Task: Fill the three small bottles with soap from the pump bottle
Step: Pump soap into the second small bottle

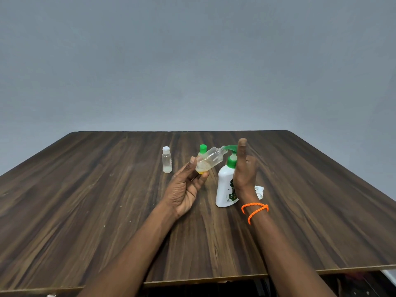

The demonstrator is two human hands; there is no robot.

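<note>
My left hand point(185, 189) holds a clear small bottle point(211, 160) tilted, its open neck up against the green spout of the pump bottle point(225, 185). A little yellow soap lies in the clear bottle's lower end. My right hand point(244, 170) stands flat, fingers straight, against the green pump head point(230, 148). A second small bottle point(166, 160) with a white cap stands upright to the left. A third small bottle with a green cap point(202, 148) stands behind the held one, mostly hidden.
A white cap or similar small piece point(259, 190) lies on the wooden table point(107, 200) just right of the pump bottle, partly hidden by my right wrist. The table's near edge runs along the bottom of the view, and a grey wall stands behind.
</note>
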